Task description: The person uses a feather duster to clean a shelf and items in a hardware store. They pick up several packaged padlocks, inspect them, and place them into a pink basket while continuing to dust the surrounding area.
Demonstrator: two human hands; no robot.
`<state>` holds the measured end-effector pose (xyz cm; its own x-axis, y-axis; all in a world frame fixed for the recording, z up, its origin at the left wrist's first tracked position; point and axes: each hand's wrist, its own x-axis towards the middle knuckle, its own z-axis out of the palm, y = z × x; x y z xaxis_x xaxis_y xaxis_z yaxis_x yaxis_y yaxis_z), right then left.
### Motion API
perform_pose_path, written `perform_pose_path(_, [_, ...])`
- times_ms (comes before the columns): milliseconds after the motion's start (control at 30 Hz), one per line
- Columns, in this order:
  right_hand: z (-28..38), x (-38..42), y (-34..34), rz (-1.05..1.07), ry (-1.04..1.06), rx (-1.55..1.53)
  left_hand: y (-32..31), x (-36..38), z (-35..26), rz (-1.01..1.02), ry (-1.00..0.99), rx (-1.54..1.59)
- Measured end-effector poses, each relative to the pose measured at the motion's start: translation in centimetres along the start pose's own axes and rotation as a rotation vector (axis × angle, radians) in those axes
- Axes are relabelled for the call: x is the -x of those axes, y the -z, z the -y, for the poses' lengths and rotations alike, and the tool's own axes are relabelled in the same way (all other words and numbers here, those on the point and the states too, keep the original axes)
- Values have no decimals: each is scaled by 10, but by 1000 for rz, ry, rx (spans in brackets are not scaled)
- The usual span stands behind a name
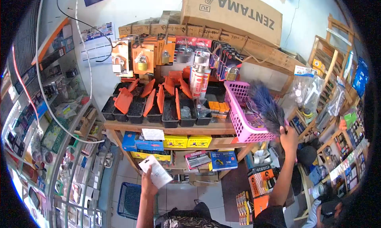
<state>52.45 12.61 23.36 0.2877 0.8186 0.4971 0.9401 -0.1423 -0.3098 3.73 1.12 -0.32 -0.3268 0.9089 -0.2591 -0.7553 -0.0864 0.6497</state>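
My right hand point(289, 137) is closed round the handle end of a dark blue-black feather duster point(266, 105). The duster's feathers lie over the right side of a pink plastic basket point(238, 113) at the right end of the wooden shelf. Lower on the left, my left hand point(147, 183) grips a white card with a hang hole point(156, 172), in front of the boxes on the lower shelf. Faint handwriting shows on the card. What fills the basket is partly hidden by the duster.
Black bins with orange lids point(158, 101) line the wooden shelf point(190, 127), beside silicone tubes point(199, 81). Padlocks on cards point(142, 63) hang above. A glass cabinet point(75, 148) stands left, a blue crate point(131, 200) on the floor. Another person point(327, 210) is at lower right.
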Motion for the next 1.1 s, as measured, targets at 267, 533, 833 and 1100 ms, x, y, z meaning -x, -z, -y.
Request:
perform_pose_path(267, [10, -94, -87, 116, 115, 467, -10, 8, 4, 108, 178, 281])
perform_pose_path(533, [118, -4, -34, -21, 544, -189, -19, 20, -15, 86, -29, 129])
perform_pose_path(833, [243, 161, -75, 565, 1111, -626, -146, 32, -64, 380, -82, -91])
perform_pose_path(1100, [281, 92, -73, 490, 483, -1501, -246, 50, -141, 606, -1075, -1088])
